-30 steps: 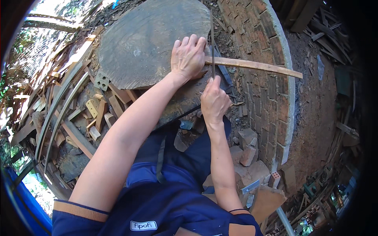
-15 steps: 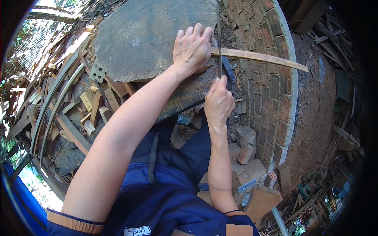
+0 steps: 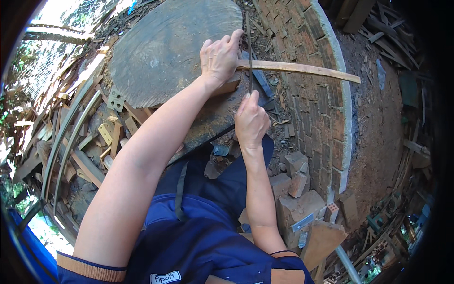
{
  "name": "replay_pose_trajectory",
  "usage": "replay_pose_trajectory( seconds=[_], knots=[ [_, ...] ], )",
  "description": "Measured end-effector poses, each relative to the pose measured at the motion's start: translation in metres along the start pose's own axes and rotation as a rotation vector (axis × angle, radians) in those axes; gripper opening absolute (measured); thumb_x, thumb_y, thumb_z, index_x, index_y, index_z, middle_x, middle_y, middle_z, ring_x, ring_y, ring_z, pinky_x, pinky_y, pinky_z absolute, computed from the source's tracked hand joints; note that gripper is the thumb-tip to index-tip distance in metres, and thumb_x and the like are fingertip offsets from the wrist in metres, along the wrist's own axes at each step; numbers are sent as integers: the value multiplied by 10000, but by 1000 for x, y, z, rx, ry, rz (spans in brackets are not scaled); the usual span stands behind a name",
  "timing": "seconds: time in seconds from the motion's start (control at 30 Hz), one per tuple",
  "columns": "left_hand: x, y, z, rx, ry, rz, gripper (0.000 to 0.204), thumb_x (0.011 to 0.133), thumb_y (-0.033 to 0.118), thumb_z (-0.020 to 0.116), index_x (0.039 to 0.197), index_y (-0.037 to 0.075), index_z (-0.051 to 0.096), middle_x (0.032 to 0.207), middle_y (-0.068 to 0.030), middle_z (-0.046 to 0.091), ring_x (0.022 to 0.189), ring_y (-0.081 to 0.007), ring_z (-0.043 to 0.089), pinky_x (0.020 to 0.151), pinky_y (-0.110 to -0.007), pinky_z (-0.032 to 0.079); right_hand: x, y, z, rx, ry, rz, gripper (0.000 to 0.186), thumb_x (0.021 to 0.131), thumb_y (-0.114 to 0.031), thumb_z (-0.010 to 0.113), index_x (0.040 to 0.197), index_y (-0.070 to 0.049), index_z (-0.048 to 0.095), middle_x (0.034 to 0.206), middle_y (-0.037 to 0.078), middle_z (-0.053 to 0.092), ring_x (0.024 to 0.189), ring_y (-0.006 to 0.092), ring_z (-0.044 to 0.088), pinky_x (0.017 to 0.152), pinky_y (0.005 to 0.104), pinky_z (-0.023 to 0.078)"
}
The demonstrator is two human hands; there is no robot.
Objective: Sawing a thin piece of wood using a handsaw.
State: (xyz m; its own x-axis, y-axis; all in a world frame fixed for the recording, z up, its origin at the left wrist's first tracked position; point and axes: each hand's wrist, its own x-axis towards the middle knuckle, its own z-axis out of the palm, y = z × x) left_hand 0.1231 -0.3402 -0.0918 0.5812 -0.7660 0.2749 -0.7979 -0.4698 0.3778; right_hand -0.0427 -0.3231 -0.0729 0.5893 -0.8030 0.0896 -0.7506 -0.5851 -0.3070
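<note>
Brick wall (image 3: 326, 118) curving down the upper right, wooden strip (image 3: 302, 69) jutting over it! Left hand (image 3: 220, 57) has its grip on one end; right hand (image 3: 252, 118), grip tight round a thin blade (image 3: 250, 52). Lettered white label (image 3: 165, 277), bottom edge.

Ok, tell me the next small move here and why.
I'd probably shift the left hand slightly away from the thin dark blade: its fingers look close to where the blade crosses the wooden strip, and the right hand grips the blade's near end.
</note>
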Motion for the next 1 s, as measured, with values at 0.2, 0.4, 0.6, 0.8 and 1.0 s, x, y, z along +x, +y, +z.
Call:
replay_pose_trajectory(
  seconds=[0.2, 0.4, 0.6, 0.8, 1.0],
  knots=[
    [11, 5, 5, -81, 65, -264, 279, 936, 143, 470, 1198, 202, 543, 762, -94, 685, 728, -302, 659, 710, -406, 430, -5, -9, 6, 52, -3, 34, 124, 966, -168, 512, 938, -57, 466, 542, 171, 615, 525, 364, 650, 461, 467, 517],
    [6, 7, 4, -41, 110, -214, 259, 944, 154, 469, 1163, 246, 571, 684, -72, 657, 653, -280, 639, 672, -386, 437, -3, -11, -6, -8, -58, 33, 124, 970, -170, 511, 926, -58, 478, 527, 153, 612, 510, 347, 650, 459, 454, 520],
    [9, 6, 8, -8, 178, -191, 254, 945, 172, 483, 1158, 263, 587, 678, -65, 657, 643, -269, 637, 654, -380, 435, 14, -8, -4, -38, -15, 20, 124, 963, -174, 527, 913, -62, 503, 515, 143, 606, 503, 341, 650, 459, 445, 521],
    [8, 5, 3, -31, 83, -310, 150, 960, 286, 514, 1087, 234, 575, 635, -72, 660, 646, -301, 660, 642, -401, 472, -14, -8, -11, -52, -119, 24, 135, 971, -177, 517, 906, -60, 500, 520, 145, 609, 509, 341, 652, 468, 444, 526],
    [10, 17, -7, -54, 5, -358, 325, 942, 431, 535, 790, 162, 635, 682, -83, 683, 646, -276, 657, 700, -368, 451, 14, -10, -2, -25, -29, 24, 132, 970, -188, 523, 936, -61, 513, 539, 154, 624, 515, 336, 660, 472, 442, 531]
  ],
)
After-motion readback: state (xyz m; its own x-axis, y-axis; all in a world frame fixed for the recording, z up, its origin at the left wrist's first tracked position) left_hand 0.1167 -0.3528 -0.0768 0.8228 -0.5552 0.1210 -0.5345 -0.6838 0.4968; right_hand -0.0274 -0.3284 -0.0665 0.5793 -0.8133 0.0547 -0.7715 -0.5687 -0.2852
